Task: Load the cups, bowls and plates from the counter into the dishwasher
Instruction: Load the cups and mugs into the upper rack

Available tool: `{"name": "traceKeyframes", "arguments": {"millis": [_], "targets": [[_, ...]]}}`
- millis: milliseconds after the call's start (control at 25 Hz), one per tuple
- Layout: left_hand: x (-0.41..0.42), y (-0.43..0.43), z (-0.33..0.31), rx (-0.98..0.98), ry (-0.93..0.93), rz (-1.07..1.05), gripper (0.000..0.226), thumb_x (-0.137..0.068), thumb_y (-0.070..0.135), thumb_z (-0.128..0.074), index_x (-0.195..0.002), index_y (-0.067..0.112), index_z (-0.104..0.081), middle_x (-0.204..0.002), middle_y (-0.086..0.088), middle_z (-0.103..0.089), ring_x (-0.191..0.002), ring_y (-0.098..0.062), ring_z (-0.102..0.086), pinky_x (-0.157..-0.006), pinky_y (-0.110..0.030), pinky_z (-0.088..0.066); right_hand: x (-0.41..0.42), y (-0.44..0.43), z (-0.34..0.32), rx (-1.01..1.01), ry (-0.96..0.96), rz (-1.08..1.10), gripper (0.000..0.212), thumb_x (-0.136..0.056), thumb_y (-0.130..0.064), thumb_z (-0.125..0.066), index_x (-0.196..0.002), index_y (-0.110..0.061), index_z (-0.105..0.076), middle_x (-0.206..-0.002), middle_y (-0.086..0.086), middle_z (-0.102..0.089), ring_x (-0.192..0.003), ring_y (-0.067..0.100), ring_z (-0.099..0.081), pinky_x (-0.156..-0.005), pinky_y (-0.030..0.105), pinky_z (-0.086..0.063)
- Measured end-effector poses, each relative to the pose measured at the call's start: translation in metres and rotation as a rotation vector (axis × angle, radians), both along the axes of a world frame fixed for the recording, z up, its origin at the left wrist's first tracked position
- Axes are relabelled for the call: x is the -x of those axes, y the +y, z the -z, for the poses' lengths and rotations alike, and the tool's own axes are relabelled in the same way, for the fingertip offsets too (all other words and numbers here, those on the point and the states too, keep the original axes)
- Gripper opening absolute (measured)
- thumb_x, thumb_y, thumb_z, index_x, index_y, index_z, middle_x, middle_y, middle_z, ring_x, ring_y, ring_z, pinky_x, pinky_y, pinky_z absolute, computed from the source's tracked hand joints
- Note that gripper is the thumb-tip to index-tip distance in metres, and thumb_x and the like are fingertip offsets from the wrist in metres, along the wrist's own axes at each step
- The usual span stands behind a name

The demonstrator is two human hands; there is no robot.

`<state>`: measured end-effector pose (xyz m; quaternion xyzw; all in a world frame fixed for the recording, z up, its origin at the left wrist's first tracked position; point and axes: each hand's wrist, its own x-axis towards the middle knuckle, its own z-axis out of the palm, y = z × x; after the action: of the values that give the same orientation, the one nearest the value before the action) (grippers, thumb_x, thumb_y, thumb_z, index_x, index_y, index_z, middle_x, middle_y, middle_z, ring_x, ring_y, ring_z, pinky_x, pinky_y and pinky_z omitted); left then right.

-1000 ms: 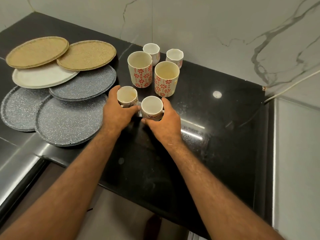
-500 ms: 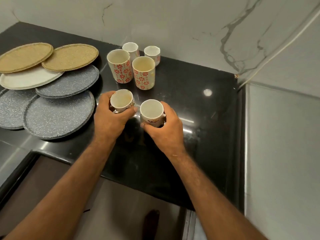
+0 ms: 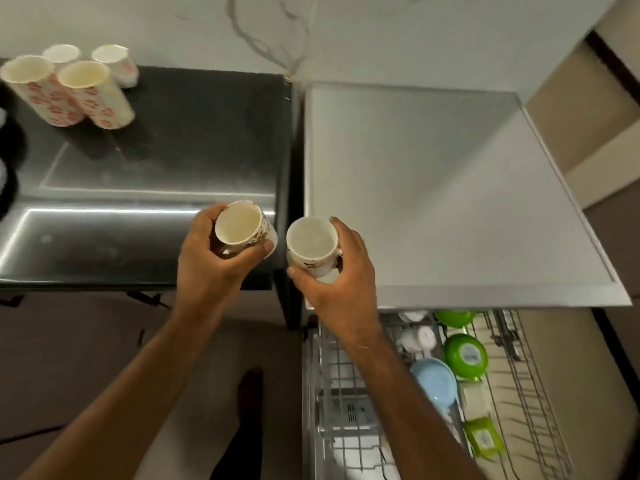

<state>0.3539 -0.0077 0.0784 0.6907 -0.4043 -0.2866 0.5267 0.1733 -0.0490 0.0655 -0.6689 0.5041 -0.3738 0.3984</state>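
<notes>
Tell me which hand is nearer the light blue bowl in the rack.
Right. The right hand is up-left of the light blue bowl; the left hand sits farther left, over the black counter.

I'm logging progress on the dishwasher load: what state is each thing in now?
Left hand: grips the left cup, mouth up.
Right hand: grips the right cup, mouth up.
Tall floral cups: standing on the counter.
Dishwasher rack: pulled out, partly loaded.
Green bowls: in the rack.
</notes>
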Motion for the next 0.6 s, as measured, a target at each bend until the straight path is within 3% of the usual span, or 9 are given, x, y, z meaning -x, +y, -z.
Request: {"name": "traceKeyframes", "arguments": {"millis": [160, 400, 600], "targets": [[0.083, 0.017, 0.012, -0.005, 0.043, 0.179, 0.069, -0.072, 0.02, -0.093, -0.131, 0.02, -0.057, -0.115, 0.004, -0.071, -0.106, -0.014, -0.07, -0.092, -0.038, -0.059, 0.094, 0.039, 0.016, -0.007, -0.021, 0.123, 0.083, -0.071, -0.03, -0.089, -0.141, -0.026, -0.045, -0.128, -0.012, -0.051, -0.12, 0.001, -0.051, -0.093, 0.016, -0.048], [0.167, 0.05, 0.056, -0.035, 0.049, 0.452, 0.067, -0.069, 0.02, -0.088, -0.128, 0.024, -0.057, -0.116, 0.012, -0.068, -0.108, -0.016, -0.068, -0.083, -0.025, -0.058, 0.182, 0.097, 0.075, -0.192, -0.028, 0.228, 0.093, -0.069, -0.028, -0.086, -0.148, -0.03, -0.036, -0.132, -0.011, -0.051, -0.124, 0.01, -0.053, -0.101, 0.035, -0.051], [0.194, 0.064, 0.113, -0.116, 0.045, 0.556, 0.066, -0.068, 0.023, -0.088, -0.127, 0.026, -0.058, -0.12, 0.01, -0.067, -0.111, -0.017, -0.067, -0.086, -0.029, -0.057, 0.219, 0.125, 0.135, -0.407, -0.057, 0.297, 0.102, -0.068, -0.024, -0.09, -0.148, -0.039, -0.029, -0.122, -0.027, -0.054, -0.112, 0.001, -0.059, -0.092, 0.027, -0.055]]}}
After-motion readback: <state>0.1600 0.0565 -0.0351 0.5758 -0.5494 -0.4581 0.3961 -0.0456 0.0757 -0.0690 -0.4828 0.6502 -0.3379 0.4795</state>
